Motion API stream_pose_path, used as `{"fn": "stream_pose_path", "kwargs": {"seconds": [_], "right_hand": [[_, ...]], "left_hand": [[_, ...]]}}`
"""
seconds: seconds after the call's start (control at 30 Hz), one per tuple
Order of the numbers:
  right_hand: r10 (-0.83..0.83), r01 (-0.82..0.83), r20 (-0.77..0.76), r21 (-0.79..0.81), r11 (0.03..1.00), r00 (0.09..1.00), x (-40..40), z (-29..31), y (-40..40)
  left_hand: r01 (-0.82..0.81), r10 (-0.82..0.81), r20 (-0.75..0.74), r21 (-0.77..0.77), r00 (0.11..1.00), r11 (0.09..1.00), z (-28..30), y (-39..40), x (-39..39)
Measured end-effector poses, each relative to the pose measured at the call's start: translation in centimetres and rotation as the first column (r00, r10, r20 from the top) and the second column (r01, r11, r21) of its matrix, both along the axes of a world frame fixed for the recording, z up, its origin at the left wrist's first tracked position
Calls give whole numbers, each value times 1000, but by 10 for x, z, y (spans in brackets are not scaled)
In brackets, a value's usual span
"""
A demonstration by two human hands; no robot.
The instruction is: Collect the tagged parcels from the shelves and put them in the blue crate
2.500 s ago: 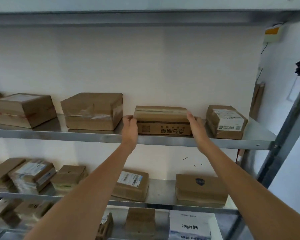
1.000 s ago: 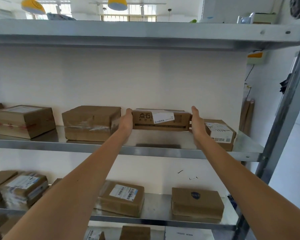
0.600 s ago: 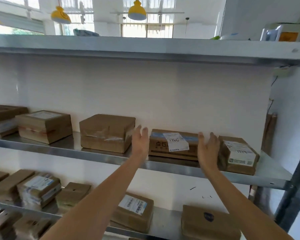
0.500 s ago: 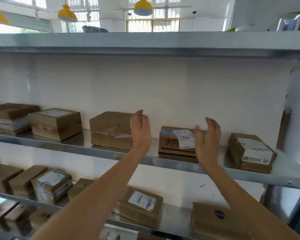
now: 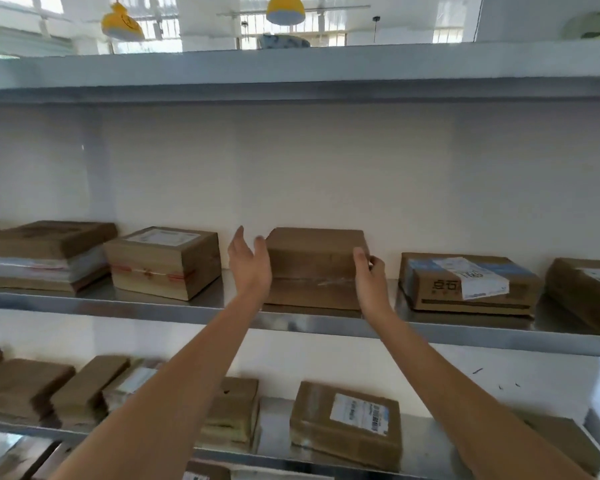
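A plain brown box (image 5: 314, 268) sits on the middle shelf (image 5: 153, 308). The left hand (image 5: 250, 265), fingers spread, hovers just beside its left end. The right hand (image 5: 371, 277) curls fingers on its right corner.

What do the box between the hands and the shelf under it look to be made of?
Box: brown corrugated cardboard by the look, matte, with a glossy strip of clear tape across the front. Shelf: probably sheet metal, galvanised or stainless, grey and dully reflective.
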State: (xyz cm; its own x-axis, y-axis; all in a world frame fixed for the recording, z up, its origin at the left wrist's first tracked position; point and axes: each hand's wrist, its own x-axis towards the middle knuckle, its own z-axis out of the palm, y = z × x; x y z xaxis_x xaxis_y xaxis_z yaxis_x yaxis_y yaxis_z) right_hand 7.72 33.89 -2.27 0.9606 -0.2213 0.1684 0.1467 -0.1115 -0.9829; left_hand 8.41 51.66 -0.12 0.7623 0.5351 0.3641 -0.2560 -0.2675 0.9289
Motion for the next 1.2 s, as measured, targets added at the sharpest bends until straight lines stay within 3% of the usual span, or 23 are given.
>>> {"fn": "stream_pose_path", "kwargs": {"seconds": [0.13,0.23,0.43,0.63,0.83,0.93,1.1,1.2], "right_hand": [[-44,47,-52,58,997,998,0,-7,11],[-59,62,-69,37,997,996,-2,-3,13],[-88,89,-11,134,987,996,-2,10,2],[-32,12,59,310,951,998,-11,26,-16],[-6,-4,41,230,973,999,-13,39,-18],[-10,3,36,171,985,999,-11,37,-17],[52,-52,121,0,999,991,-16,68,-12],[2,26,261,-104,994,965,-10,80,-13]], "left_hand": [[212,-258,-205,-223,944,952,-15,16,13],[327,-423,-270,-337,865,883,-21,17,15],[379,-459,-148,-378,876,845,1,23,8],[456,-488,-56,-274,871,847,21,25,3],[490,-519,-63,-250,853,835,30,23,1],[483,-526,-65,-311,848,818,31,21,1],[526,-618,-66,-460,783,715,25,24,2],[540,-657,-59,-519,751,663,19,30,0]]}}
